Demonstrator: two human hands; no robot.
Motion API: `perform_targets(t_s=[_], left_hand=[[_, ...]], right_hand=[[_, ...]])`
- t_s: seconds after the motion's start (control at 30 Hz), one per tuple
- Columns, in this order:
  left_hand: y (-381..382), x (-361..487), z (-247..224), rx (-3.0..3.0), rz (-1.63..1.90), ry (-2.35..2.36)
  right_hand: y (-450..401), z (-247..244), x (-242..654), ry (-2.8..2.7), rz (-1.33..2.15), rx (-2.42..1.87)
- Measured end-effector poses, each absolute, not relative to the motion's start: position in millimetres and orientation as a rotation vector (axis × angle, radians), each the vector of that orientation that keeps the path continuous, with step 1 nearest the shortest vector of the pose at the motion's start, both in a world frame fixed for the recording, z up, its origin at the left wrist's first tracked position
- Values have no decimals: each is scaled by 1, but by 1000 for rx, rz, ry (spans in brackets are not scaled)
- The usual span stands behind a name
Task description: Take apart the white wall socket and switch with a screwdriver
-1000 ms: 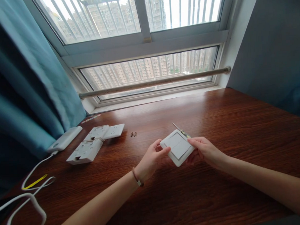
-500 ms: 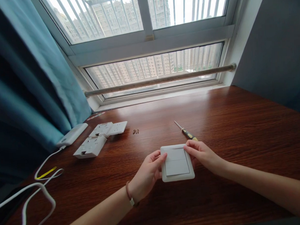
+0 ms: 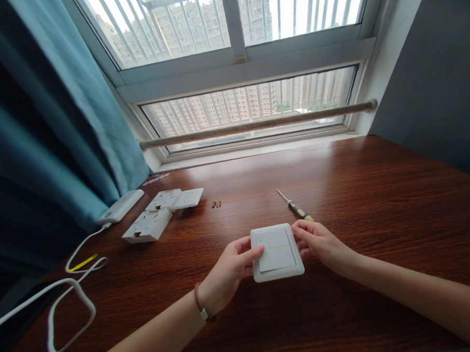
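A white square wall switch (image 3: 283,271) with two wide rockers is held up over the desk, its face toward me. My left hand (image 3: 233,264) grips its left side, thumb on the front and fingers behind. At the upper right edge, my right hand (image 3: 319,240) is closed, thumb and fingertips against the rim; part of its fingers is hidden behind the switch. Just beyond the right hand lies a screwdriver (image 3: 298,209) with a black and yellow handle. Several small screws (image 3: 216,204) rest on the desk farther off.
White socket boxes (image 3: 147,226) and a white socket plate (image 3: 188,198) sit at left on the brown wooden desk (image 3: 336,177). Behind them are a white device (image 3: 121,207) and a looped white cable (image 3: 90,301) with a yellow tie. A blue curtain and window border the desk.
My right thumb has slid off the switch's face to its edge. The upper rocker now sits more level in the frame, and the switch is slightly tilted. The view has shifted a little.
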State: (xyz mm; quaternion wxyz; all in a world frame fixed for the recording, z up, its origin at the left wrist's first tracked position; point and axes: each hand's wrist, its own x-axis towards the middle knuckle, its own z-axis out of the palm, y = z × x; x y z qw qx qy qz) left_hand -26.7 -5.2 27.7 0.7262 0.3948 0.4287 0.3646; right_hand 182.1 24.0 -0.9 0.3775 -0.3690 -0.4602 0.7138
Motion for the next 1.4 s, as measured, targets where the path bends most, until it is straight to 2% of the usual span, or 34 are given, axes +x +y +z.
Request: perform_targets(t_s=[0.23,0.43,0.57,1.0,1.27,1.4], left_hand=[[4,-88,31,658,1173,1263],[21,-154,15,526,1424,1585],[32,-177,7,464,1460,1702],[54,-211,1,493,1360,1705],[60,-220,-9,516,1476,1622],[61,-223,-4,516,1407,1632]], right_hand=[[23,2,181,-1203,1868,-899],[20,-2,180,-1265,1895,-924],[22,-2,180,-1280,1882,-909],[22,0,180,-1284,1878,-907],[21,4,180,-1299,1872,-901],[21,2,180,-1298,1872,-892]])
